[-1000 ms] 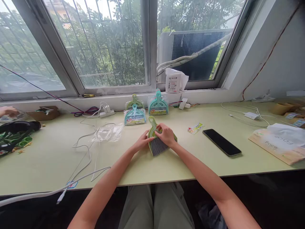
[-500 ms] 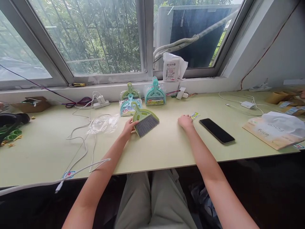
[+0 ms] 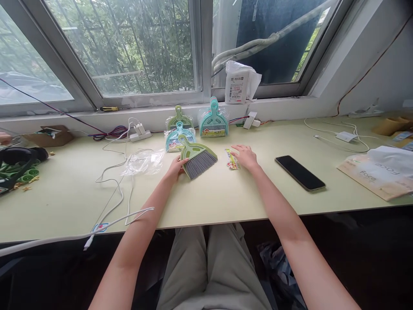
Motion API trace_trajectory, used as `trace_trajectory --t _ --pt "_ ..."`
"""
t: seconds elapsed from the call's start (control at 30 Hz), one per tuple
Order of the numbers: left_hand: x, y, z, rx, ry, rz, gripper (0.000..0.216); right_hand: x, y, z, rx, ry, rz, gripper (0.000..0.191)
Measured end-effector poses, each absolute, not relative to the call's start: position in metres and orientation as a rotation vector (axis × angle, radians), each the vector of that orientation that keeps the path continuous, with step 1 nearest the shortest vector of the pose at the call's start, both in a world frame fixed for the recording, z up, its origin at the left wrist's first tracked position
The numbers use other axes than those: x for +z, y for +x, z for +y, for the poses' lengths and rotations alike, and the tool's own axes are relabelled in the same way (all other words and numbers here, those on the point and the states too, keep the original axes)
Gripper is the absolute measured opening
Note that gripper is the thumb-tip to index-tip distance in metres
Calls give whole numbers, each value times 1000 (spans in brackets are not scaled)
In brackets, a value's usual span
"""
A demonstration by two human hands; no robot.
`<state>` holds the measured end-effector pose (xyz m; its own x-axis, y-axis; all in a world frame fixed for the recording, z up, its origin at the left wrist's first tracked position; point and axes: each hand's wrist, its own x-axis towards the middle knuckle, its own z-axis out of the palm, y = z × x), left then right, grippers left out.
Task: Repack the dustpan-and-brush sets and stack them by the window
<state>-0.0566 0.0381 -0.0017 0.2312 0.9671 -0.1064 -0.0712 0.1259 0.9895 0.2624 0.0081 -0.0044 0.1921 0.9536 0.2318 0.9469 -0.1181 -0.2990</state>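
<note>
My left hand (image 3: pixel 176 168) is closed on a green dustpan (image 3: pixel 194 150) from its left side. A grey-bristled brush (image 3: pixel 201 164) is nested in the pan, its bristles facing me. To the right, my right hand (image 3: pixel 247 156) has its fingers on the upper edge of a small printed label card (image 3: pixel 232 159), just above the tabletop or resting on it. Behind the green set stands a blue dustpan set (image 3: pixel 179 137) in clear wrap. Another wrapped green set (image 3: pixel 178 116) is behind that, with several turquoise sets (image 3: pixel 214 122) stacked beside it.
Crumpled clear plastic (image 3: pixel 145 161) and white cables (image 3: pixel 119 185) lie left of my left hand. A phone (image 3: pixel 300 173) and a tissue pack (image 3: pixel 377 172) are on the right. A power strip (image 3: pixel 140 135) sits near the sill; another person's hand (image 3: pixel 4 138) shows far left.
The label card, formerly right of my right hand, is now on its left, nearer the dustpan. My right hand has turned leftward. My left hand keeps hold of the green set; the view has shifted slightly.
</note>
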Motion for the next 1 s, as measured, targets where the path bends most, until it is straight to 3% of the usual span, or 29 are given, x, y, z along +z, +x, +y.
trace_trajectory --t 0.4,0.53,0.7,0.87,1.0 --pt "-2 -55 38 967 1185 1036 44 -9 252 14 108 -1917 -2006 28" --pt "-2 -54 38 970 1178 1046 42 -8 257 16 291 -1921 -1947 33" --pt "-1 -53 36 968 1178 1032 44 -5 267 15 625 -1816 -1887 18" --pt "0 -50 31 955 1157 977 59 7 244 3 1252 -1262 -1740 34" --pt "-1 -45 26 889 1213 918 61 12 211 0 1171 -1076 -1559 39"
